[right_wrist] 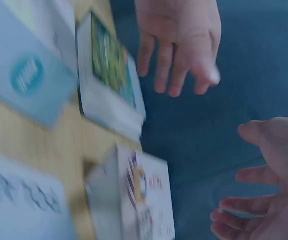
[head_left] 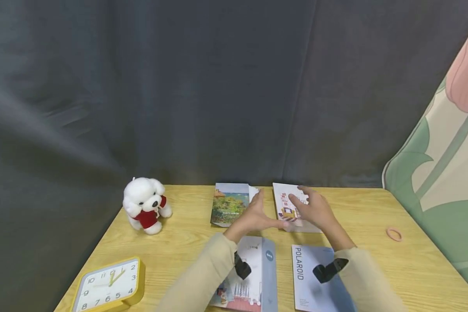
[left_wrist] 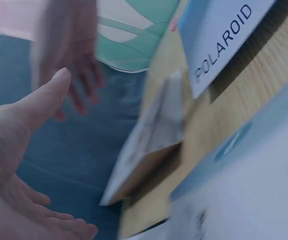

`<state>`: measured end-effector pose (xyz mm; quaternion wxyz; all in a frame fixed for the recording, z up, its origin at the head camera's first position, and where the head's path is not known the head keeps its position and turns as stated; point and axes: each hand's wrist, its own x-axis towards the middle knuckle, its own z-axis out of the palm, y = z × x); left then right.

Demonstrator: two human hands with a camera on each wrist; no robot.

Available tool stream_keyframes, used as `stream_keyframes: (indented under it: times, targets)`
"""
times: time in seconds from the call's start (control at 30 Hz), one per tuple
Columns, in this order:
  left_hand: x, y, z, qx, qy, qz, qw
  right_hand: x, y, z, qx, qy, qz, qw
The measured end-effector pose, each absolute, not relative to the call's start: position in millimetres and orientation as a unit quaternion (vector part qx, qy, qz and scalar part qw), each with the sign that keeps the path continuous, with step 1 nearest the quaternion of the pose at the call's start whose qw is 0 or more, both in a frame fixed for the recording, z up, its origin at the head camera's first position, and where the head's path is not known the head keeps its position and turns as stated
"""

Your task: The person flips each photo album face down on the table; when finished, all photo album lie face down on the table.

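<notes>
Both hands hover in the air over the back books, fingers spread and holding nothing. My left hand (head_left: 255, 218) is between the landscape-covered photo album (head_left: 229, 206) and a thick white book with a line drawing (head_left: 285, 203). My right hand (head_left: 316, 212) is beside and over that white book, its thumb toward the left hand. In the right wrist view the right hand (right_wrist: 271, 180) and left hand (right_wrist: 183, 35) face each other with a gap between them. Below the forearms lie a white-and-blue illustrated album (head_left: 253, 255) and a pale blue POLAROID album (head_left: 310, 264).
A white plush dog (head_left: 145, 201) in red stands at the table's back left. Nearer is a yellow square clock (head_left: 110, 284). A pink hair tie (head_left: 394, 234) lies on the right. A dark curtain (head_left: 234, 95) hangs behind the wooden table, with flower-patterned fabric (head_left: 448, 173) along the right.
</notes>
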<state>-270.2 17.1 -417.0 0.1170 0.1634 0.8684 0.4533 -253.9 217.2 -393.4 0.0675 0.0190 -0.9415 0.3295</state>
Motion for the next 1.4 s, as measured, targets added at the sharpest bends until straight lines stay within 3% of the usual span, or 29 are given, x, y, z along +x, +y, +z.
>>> stream_keyframes:
  times: [0.27, 0.57, 0.93, 1.4]
  targets:
    - [-292.5, 59.3, -458.4, 0.127, 0.839, 0.512, 0.134, -316.8, 255.5, -414.6, 0.009, -0.959, 0.280, 0.034]
    - [-296.9, 75.1, -481.2, 0.135, 0.915, 0.373, 0.070, -339.1, 273.9, -452.2, -0.023, -0.955, 0.285, -0.076]
    - [-300.5, 77.8, -485.0, 0.126, 0.909, 0.392, 0.060, -342.4, 272.1, -469.4, -0.038, -0.958, 0.280, -0.055]
    - [-304.0, 67.6, -465.6, 0.110, 0.768, 0.615, 0.140, -336.5, 258.2, -462.3, -0.046, -0.928, 0.365, -0.066]
